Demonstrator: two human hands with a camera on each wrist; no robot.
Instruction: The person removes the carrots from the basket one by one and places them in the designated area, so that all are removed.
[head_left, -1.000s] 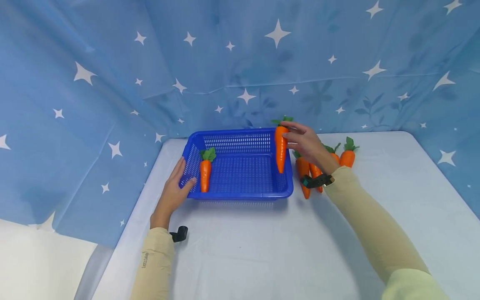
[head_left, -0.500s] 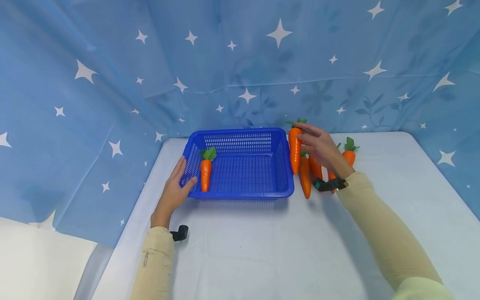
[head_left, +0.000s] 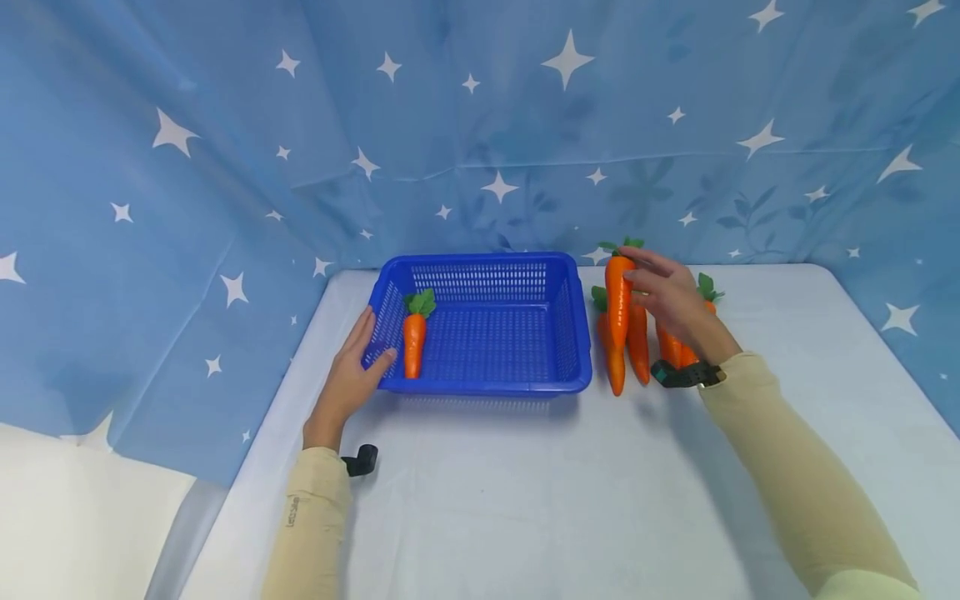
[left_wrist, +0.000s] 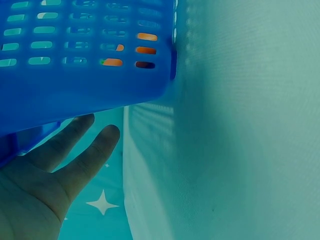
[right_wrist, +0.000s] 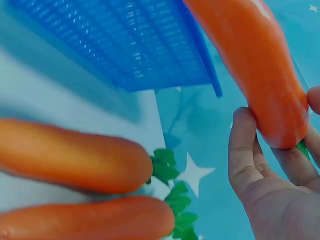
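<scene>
My right hand [head_left: 670,298] pinches a carrot [head_left: 618,292] near its leafy end, the tip pointing down toward me. In the head view the held carrot overlaps another carrot [head_left: 617,377] on the table, just right of the blue basket [head_left: 480,387]. The right wrist view shows fingertips [right_wrist: 243,122] against the thick end of the carrot. At the basket's left side lies my left hand [head_left: 348,379], fingers straight along the outside, thumb by the front left corner. Inside the basket, near its left wall, lies one carrot [head_left: 414,346] with its leaves toward the back.
More carrots [head_left: 638,346] lie right of the basket, some partly hidden behind my right hand and wrist. The white-covered table [head_left: 480,500] extends toward me. A blue star-patterned curtain [head_left: 525,125] hangs behind and to the left.
The right hand has moved right with its carrot, from over the basket's right rim to above the carrots on the table. The left hand has stayed at the basket.
</scene>
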